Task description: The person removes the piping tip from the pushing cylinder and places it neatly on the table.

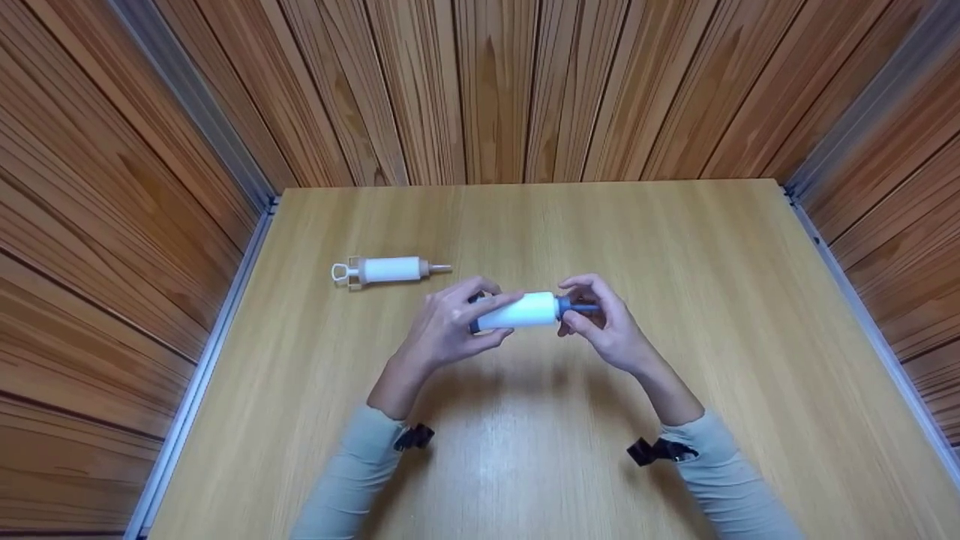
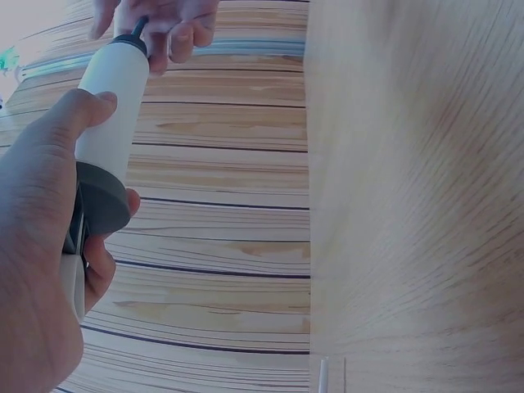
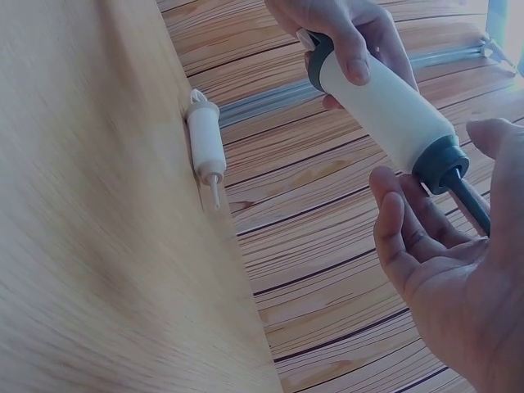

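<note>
My left hand (image 1: pixel 457 319) grips a large white syringe (image 1: pixel 531 310) near its dark grey rear collar (image 2: pixel 104 201), the thumb along the white barrel. The syringe is held above the table, its thin dark nozzle (image 3: pixel 468 199) pointing right. Around this nozzle end my right hand (image 1: pixel 609 324) hovers with fingers loosely spread. In the right wrist view its fingertips (image 3: pixel 385 180) are right beside the front collar (image 3: pixel 442 160), while the thumb stands apart on the other side. The left palm hides most of the handle end.
A second syringe (image 1: pixel 391 269), white with beige ends and a loop handle, lies on the wooden table (image 1: pixel 637 232) behind my left hand, nozzle to the right. Wood-plank walls (image 1: pixel 495 90) with metal edge rails (image 1: pixel 199 375) enclose the table at the back and sides.
</note>
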`<action>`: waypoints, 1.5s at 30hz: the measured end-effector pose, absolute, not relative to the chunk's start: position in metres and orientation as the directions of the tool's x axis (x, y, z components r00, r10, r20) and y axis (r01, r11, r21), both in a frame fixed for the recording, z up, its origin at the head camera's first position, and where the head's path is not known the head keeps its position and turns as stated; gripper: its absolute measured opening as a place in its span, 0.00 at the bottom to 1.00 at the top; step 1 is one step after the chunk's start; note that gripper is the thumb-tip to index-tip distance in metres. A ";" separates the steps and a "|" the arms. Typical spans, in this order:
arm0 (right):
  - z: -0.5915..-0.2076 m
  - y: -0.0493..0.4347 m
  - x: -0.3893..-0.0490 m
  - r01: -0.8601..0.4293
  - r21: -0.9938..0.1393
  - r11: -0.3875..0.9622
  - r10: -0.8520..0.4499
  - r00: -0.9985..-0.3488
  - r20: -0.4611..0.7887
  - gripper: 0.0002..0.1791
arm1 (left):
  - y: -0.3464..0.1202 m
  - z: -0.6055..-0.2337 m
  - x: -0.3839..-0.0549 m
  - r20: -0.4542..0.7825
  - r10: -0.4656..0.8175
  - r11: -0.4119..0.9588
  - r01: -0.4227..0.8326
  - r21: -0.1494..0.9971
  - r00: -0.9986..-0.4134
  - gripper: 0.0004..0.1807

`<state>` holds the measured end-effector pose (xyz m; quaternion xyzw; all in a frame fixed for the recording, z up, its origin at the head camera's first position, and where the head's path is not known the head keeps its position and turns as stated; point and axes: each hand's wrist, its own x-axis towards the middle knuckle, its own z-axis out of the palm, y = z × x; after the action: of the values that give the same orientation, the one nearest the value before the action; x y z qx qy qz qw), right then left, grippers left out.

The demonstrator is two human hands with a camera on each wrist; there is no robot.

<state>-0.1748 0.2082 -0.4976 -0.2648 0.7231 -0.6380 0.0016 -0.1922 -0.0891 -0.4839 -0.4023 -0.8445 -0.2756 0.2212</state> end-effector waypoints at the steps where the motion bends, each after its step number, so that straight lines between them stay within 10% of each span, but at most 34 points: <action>1: -0.497 0.208 -0.175 -0.382 -0.923 0.052 -0.384 -0.861 0.335 0.19 | -0.089 -0.484 -0.192 0.600 0.556 0.522 0.803 0.286 -0.575 0.27; 45: -0.497 0.209 -0.173 -0.427 -0.904 0.024 -0.336 -0.855 0.395 0.14 | -0.085 -0.485 -0.193 0.619 0.559 0.517 0.815 0.260 -0.552 0.27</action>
<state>-0.1732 0.2088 -0.4973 -0.2670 0.7147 -0.6455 -0.0351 -0.1926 -0.0852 -0.4850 -0.4100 -0.8382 -0.2706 0.2367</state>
